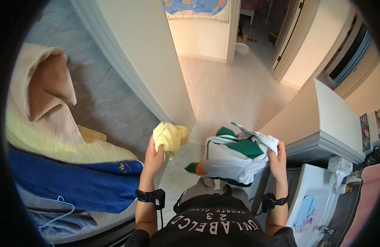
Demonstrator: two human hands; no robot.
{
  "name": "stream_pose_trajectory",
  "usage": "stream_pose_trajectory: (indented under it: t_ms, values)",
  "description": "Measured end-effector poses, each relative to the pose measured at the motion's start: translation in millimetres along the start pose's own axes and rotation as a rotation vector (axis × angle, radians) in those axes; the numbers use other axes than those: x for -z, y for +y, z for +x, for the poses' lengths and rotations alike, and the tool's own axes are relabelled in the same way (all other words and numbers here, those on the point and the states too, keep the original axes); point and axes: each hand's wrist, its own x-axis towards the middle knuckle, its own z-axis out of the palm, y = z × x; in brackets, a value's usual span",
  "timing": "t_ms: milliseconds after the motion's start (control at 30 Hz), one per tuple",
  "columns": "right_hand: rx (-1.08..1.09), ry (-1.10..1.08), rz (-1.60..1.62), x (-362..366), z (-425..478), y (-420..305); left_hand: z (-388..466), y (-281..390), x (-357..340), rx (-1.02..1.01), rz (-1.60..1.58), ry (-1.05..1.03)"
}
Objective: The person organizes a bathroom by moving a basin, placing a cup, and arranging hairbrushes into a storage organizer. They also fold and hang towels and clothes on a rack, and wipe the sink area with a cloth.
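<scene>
A crumpled pale yellow cloth (pixel 170 138) is bunched in my left hand (pixel 155 156), held up in front of me. My right hand (pixel 277 160) grips one edge of a white and green garment (pixel 233 154) with a small orange patch. The rest of that garment hangs loosely between my two hands, above the floor. At my left lie a pink towel (pixel 51 89), a yellow towel (pixel 75 145) and a dark blue towel (pixel 72 180), side by side. What bears them is mostly hidden.
A white washbasin (pixel 310 197) at my right holds blue and pink wet-looking cloth (pixel 306 213) near its faucet (pixel 326 229). A white cabinet (pixel 335 123) stands beyond it. A door frame (pixel 140 61) rises ahead on the left. A blue hanger (pixel 58 213) lies low on the left.
</scene>
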Motion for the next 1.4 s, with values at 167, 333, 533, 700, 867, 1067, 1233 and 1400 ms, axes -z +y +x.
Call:
stream_pose_trajectory:
  t_ms: [167, 333, 533, 700, 867, 1067, 1233, 1400]
  values:
    - [-0.033, -0.093, -0.106, -11, 4, 11, 25, -4, -6, 0.030, 0.040, -0.064]
    - [0.025, -0.176, -0.209, 10, 56, -5, 43, 10, -47, -0.018, 0.075, -0.093]
    - [0.336, 0.091, -0.201, 45, 182, -71, 74, 32, -106, 0.002, -0.057, -0.213]
    - [0.903, 0.400, -0.205, 157, 228, -203, 88, 40, -144, -0.104, -0.077, -0.288]
    - [1.137, 0.699, -0.243, 247, 185, -304, 97, 42, -165, -0.125, -0.108, -0.379]
    - [0.842, 0.813, -0.535, 300, 91, -226, 115, 43, -184, -0.402, -0.022, -0.374]
    - [0.359, 0.600, -1.030, 271, 16, -106, 121, 54, -184, -0.515, -0.048, -0.433]
    - [-0.193, 0.373, -1.021, 236, -6, -58, 120, 75, -177, -0.411, -0.038, -0.510]
